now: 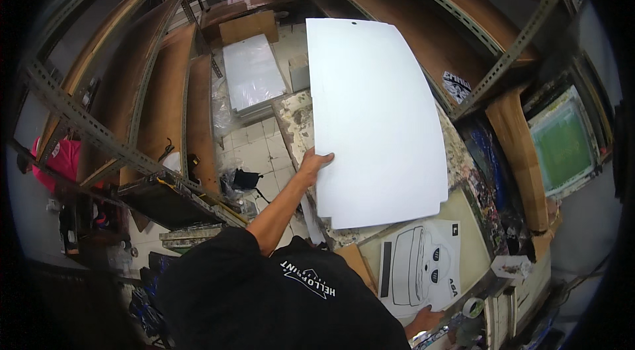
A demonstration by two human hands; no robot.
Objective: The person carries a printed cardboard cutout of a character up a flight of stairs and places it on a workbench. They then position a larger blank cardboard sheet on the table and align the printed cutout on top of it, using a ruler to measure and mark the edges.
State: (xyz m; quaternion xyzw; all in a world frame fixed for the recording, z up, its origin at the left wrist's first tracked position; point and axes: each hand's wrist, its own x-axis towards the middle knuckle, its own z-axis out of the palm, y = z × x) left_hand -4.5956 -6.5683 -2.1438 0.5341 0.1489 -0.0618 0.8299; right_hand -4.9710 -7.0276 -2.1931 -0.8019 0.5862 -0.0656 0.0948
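A large white board with one curved side and a small hole near its far edge lies over a paint-stained table. My left hand grips the board's left edge, thumb on top, the other fingers partly hidden. Nearer to me, a printed sheet with a black line drawing of a car rests on a pale framed screen. My right hand is at the sheet's near edge, fingers closed at the paper and partly hidden.
Metal-framed wooden shelves stand at the left and more shelves at the far right. Plastic-wrapped white sheets are stacked beyond the table. A green printing screen leans at right, near a tape roll. Someone in pink is at far left.
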